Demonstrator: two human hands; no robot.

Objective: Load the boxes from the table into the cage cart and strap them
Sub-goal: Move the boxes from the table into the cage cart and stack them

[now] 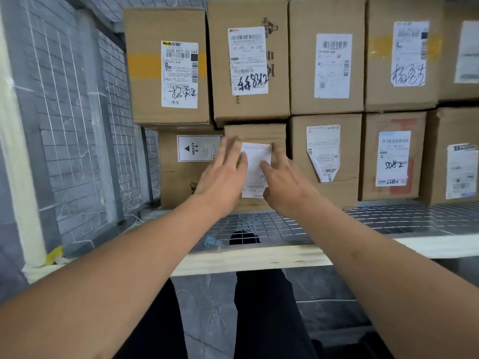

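Note:
A small cardboard box (255, 133) with a white label stands in the bottom row of the cage cart (285, 226), between a box marked HEAVY (181, 177) and a box with a peeling label (326, 151). My left hand (224, 174) lies flat against its left front with straight fingers. My right hand (283, 177) presses its right front, fingers extended. Both arms are stretched forward over the cart's wire floor. Above this row sits a second row of labelled boxes (248, 60).
The cart's wire mesh side wall (77, 130) closes off the left. A pale padded front edge (259, 260) runs across below my arms. More boxes (394, 156) fill the right side. Grey tiled floor (324, 301) and my dark trouser legs show underneath.

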